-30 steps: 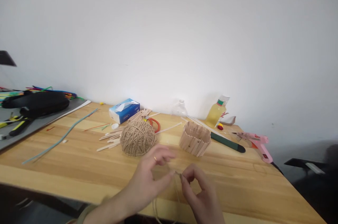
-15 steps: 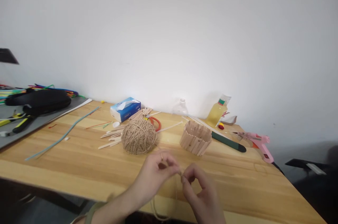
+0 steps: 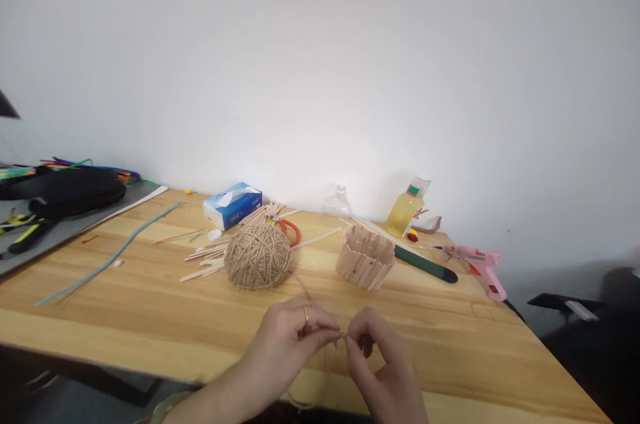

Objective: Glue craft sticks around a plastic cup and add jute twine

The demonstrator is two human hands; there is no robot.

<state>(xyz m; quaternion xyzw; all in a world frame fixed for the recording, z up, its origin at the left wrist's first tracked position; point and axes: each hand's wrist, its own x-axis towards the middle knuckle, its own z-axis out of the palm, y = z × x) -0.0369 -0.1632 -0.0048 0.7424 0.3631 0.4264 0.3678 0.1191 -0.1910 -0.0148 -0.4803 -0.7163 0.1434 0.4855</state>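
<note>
Near the twine ball [image 3: 257, 259], left hand [image 3: 290, 339] and right hand [image 3: 381, 356] pinch twine [image 3: 342, 336].

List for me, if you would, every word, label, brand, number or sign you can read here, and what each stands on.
No text can be read with certainty.
Tissue box: pale lettering on its blue side, too small and blurred to read.
Bottle of yellow liquid: any print on it is too blurred to read.
Pink glue gun: any marking is too small to read.
</note>
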